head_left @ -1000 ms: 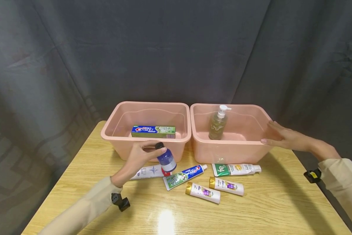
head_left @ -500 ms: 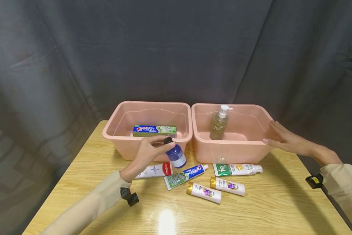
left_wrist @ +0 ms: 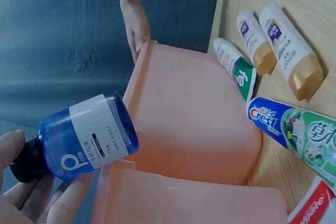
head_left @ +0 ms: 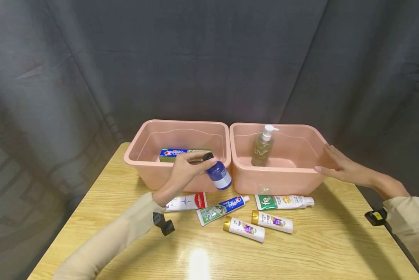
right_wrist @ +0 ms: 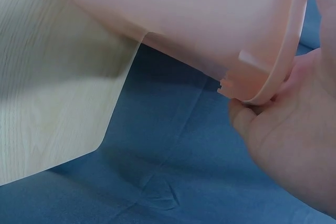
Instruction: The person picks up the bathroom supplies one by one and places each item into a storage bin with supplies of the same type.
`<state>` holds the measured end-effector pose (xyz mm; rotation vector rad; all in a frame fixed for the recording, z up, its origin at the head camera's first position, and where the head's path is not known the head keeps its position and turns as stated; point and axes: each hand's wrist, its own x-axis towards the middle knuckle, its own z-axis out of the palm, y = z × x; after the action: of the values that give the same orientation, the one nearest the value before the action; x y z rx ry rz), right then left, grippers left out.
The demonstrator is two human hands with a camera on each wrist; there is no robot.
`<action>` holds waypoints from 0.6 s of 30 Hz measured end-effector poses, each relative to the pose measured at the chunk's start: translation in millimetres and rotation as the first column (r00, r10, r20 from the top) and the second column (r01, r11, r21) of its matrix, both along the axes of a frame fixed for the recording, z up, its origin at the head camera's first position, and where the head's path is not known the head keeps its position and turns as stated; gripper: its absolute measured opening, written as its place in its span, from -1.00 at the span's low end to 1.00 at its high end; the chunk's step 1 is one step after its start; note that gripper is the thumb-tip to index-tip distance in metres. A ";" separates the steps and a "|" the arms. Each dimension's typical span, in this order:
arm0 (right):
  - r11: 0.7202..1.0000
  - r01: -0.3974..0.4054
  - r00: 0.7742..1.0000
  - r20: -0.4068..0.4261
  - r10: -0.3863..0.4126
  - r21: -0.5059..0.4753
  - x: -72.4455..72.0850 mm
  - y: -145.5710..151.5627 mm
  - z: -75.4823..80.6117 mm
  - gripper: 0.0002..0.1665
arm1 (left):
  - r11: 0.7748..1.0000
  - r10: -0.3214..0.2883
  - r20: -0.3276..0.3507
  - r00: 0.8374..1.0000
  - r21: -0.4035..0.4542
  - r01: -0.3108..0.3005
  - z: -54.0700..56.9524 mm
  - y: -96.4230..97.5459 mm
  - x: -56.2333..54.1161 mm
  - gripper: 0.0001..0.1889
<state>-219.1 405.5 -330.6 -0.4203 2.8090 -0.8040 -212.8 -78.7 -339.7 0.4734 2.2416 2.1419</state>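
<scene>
My left hand (head_left: 186,171) pinches a small blue bottle (head_left: 219,175) by its black cap. The bottle hangs tilted in front of the left pink bin (head_left: 149,165), clear of the table; its white label faces the left wrist camera. At the outer corner of the right pink bin (head_left: 265,181), my right hand (head_left: 349,169) rests on the rim with fingers extended and thumb spread. A toothpaste box (head_left: 172,154), partly covered by my left hand, lies in the left bin. A pump bottle (head_left: 262,149) with a white top stands in the right bin.
Before the bins lie a Colgate tube (head_left: 188,202), a Crest tube (head_left: 221,210) and a green-and-white tube (head_left: 286,202). Two white bottles with gold caps (head_left: 244,229) lie nearer the front of the wooden table (head_left: 142,249). A dark curtain (head_left: 195,58) hangs behind.
My left hand has moved right and upward with the blue bottle, uncovering the red end of the Colgate tube. My right hand keeps its place on the bin's corner.
</scene>
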 end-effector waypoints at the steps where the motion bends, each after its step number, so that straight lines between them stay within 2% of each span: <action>1: 1.000 -0.003 1.000 0.002 0.003 -0.007 -0.2 -0.3 0.4 0.18 | 1.000 0.000 0.004 1.000 0.015 0.000 0.9 1.0 -0.7 -0.60; 11: 1.000 -0.012 1.000 -0.003 0.012 0.001 0.0 -2.3 -0.9 0.18 | 0.997 -0.016 -0.008 1.000 0.079 0.017 7.0 7.8 -7.7 -0.63; 18: 1.000 -0.012 1.000 0.014 0.012 -0.003 -0.8 -3.8 0.8 0.17 | 0.999 -0.004 -0.035 0.999 0.048 0.006 12.1 14.0 -12.1 -0.62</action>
<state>-220.0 401.7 -329.8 -0.4296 2.7899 -0.8051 -224.9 -64.7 -327.6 0.5211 2.2083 2.2060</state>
